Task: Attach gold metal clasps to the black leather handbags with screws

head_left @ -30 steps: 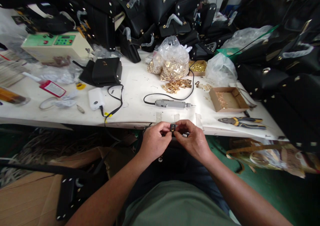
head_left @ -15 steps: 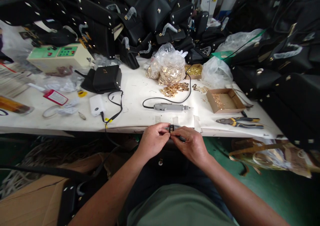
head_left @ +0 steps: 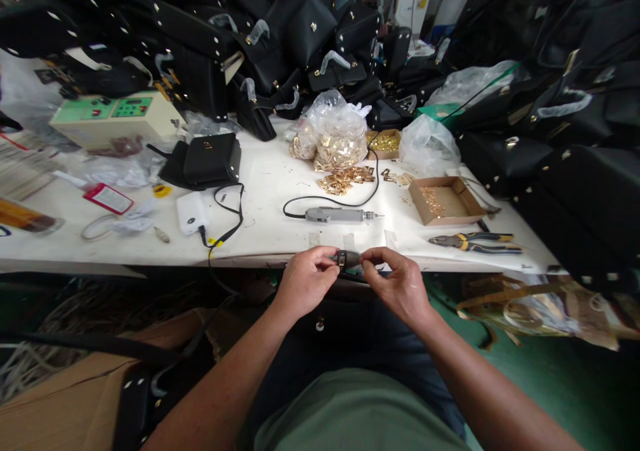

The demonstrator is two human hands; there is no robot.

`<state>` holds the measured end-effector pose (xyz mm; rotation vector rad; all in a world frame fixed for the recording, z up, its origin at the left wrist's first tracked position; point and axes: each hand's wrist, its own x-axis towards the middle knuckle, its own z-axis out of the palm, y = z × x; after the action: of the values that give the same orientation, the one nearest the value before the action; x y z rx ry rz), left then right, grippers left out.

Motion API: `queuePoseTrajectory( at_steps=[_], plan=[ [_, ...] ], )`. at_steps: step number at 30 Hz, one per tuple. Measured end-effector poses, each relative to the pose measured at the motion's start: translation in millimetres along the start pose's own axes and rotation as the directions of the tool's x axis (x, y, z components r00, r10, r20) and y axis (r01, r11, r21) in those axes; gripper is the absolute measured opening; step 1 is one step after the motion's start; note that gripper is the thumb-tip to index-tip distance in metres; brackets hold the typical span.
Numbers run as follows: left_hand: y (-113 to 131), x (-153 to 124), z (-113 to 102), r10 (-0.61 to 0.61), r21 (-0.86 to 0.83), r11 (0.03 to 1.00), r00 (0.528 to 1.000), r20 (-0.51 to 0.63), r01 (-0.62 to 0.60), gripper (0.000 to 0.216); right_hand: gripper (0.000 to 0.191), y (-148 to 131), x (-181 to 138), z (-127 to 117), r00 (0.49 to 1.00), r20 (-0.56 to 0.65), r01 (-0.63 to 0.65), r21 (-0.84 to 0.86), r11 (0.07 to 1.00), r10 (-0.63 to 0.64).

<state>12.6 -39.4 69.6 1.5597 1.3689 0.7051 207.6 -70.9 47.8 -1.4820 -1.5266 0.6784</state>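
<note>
My left hand (head_left: pixel 307 281) is closed, thumb and forefinger pinching a black strap end (head_left: pixel 353 258) with a small metal fitting (head_left: pixel 342 259) on it. From the other side, my right hand (head_left: pixel 397 281) has its thumb and fingertips together at the strap's right tip. Both hands are over the table's front edge. Below them a black bag (head_left: pixel 325 308) with a small metal stud rests on my lap, partly in shadow. Just beyond my hands lies a grey electric screwdriver (head_left: pixel 335 215), its bit pointing right. A loose pile of gold fittings (head_left: pixel 340 181) is farther back.
Pliers (head_left: pixel 475 242) and a cardboard box of small copper-coloured pieces (head_left: pixel 470 201) lie at right. Behind stand a plastic bag of fittings (head_left: pixel 343 144) and heaped black handbags (head_left: pixel 305 31). At left are a black bag (head_left: pixel 213 160), a white device (head_left: pixel 191 212) and a control box (head_left: pixel 117 121).
My right hand has shifted right, away from the metal fitting, to the strap's tip, showing more of the strap between the hands. My left hand keeps its pinch. The camera view has shifted slightly.
</note>
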Motion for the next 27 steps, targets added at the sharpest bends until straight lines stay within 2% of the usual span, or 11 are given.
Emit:
queuePoseTrajectory(
  at_steps=[2,4,7,10,15,18,22,27],
  plan=[
    [0,1,1,-0.001,-0.003,1.000,1.000,-0.001,0.001,0.033,0.012,0,0,-4,0.998,0.008,0.055,0.007,0.998,-0.055],
    [1,2,1,0.003,-0.012,1.000,1.000,0.004,-0.003,0.033,0.009,-1,1,-3,0.990,0.071,0.118,0.005,0.993,-0.118],
    [2,2,1,0.007,-0.031,0.999,1.000,0.024,-0.007,0.033,0.007,-3,1,5,0.982,0.129,0.144,-0.013,0.990,-0.141],
    [2,1,0,0.012,-0.033,0.999,0.999,0.038,-0.011,0.032,0.007,-2,1,14,0.985,0.111,0.140,-0.053,0.989,-0.133],
    [0,1,1,0.025,-0.016,1.000,0.999,0.038,-0.024,0.033,0.011,-5,-1,19,0.973,0.083,0.231,-0.298,0.926,-0.216],
    [0,1,2,0.024,-0.017,1.000,0.999,0.024,-0.024,0.034,0.011,-5,-1,20,0.971,0.069,0.238,-0.350,0.906,-0.228],
    [1,1,3,0.031,-0.018,0.999,0.999,0.006,-0.031,0.031,0.016,0,1,20,0.980,0.077,0.197,-0.274,0.941,-0.183],
    [1,1,3,0.029,-0.009,1.000,1.000,-0.003,-0.029,0.027,0.022,-2,2,15,0.993,0.083,0.091,-0.047,0.995,-0.087]
  ],
)
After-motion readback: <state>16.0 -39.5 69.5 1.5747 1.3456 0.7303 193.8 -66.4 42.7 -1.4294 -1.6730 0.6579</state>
